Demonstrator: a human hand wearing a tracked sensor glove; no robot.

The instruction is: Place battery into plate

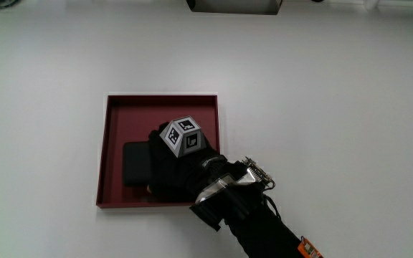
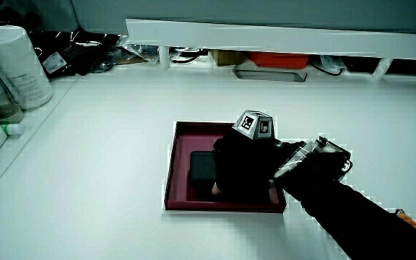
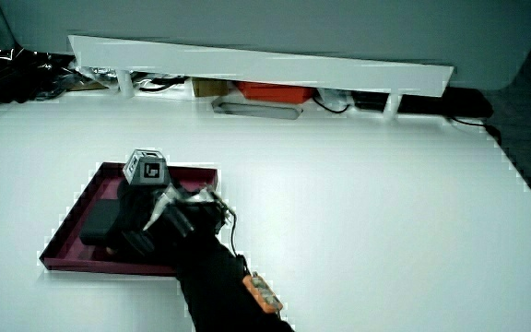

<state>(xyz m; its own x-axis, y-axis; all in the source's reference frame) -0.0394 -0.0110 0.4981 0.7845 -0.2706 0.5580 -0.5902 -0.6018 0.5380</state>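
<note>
A dark red square plate (image 1: 162,97) lies on the white table. A flat black battery (image 1: 135,163) rests inside the plate, near the wall nearest the person. The gloved hand (image 1: 156,162), with the patterned cube on its back, is low over the plate and covers one end of the battery. Its fingers curl around that end. Both side views show the same: the plate (image 2: 222,207) (image 3: 100,264), the battery (image 2: 202,166) (image 3: 100,224) flat in it, and the hand (image 2: 231,170) (image 3: 135,221) on it. The covered end of the battery is hidden.
A low white partition (image 2: 266,36) (image 3: 247,63) borders the table, with cables and a red item (image 2: 276,59) under it. A large white container (image 2: 16,66) and smaller bottles stand at the table's edge in a side view. A dark box (image 1: 231,6) sits near the partition.
</note>
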